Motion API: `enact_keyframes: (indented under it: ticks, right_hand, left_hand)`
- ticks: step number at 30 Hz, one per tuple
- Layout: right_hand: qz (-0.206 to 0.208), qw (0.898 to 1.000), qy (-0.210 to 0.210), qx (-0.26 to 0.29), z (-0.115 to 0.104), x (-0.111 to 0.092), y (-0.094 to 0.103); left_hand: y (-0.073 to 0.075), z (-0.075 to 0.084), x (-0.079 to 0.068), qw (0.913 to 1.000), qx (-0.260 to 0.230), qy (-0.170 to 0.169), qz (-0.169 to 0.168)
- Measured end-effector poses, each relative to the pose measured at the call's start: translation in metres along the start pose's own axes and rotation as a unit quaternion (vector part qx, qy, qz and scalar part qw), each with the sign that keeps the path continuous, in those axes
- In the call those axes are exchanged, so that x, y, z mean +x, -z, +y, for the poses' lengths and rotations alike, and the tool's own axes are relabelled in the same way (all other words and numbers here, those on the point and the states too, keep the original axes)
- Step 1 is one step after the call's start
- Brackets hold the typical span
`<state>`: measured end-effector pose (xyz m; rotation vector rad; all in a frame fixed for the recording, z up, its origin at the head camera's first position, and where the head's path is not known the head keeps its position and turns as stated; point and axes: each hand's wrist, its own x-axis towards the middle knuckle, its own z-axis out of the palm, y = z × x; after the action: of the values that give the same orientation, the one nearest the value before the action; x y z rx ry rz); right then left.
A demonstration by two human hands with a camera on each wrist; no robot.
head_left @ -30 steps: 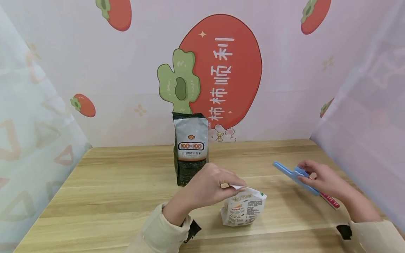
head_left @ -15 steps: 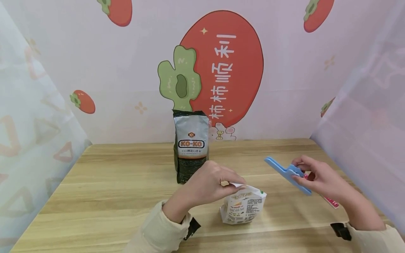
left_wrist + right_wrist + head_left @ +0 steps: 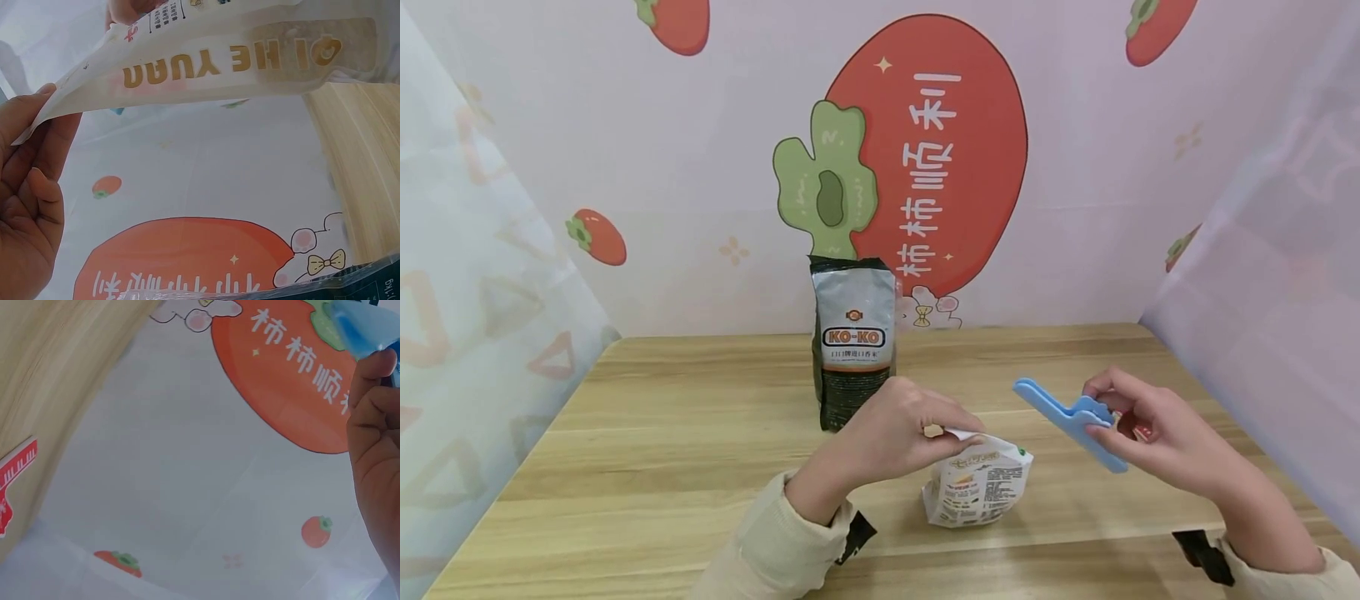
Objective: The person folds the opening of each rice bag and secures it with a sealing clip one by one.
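Observation:
A small white bag (image 3: 979, 485) with printed text stands on the table in the head view. My left hand (image 3: 891, 437) pinches its folded top edge between thumb and fingers. In the left wrist view, the bag (image 3: 231, 59) spans the top, its edge held by the hand (image 3: 31, 187). To the right, my right hand (image 3: 1165, 429) holds a light blue bag clip (image 3: 1067, 421) by its grip, with the long bars slanting down to the right. The clip is in the air, apart from the bag. In the right wrist view, only part of the blue clip (image 3: 365, 325) shows, blurred.
A black and silver KO-KO rice bag (image 3: 853, 333) stands upright behind the left hand. A red, white-marked flat piece (image 3: 15, 469) lies on the wooden table (image 3: 685, 433), mostly hidden by the right hand in the head view. Printed cloth walls enclose the back and sides.
My right hand has lifted the blue clip away from the red piece and brought it left, nearer the white bag. The left hand and the bag stay in place.

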<state>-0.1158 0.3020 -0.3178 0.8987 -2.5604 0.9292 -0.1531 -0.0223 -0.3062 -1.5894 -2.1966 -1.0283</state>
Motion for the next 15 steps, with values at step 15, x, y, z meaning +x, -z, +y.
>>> enact_keyframes:
  ticks: [15]
  right_hand:
    - [-0.044,0.992,0.072,0.093,-0.0075,-0.0006,-0.0061]
  left_hand:
    - [0.001,0.0006,-0.0001,0.9999,-0.01,0.005,0.0]
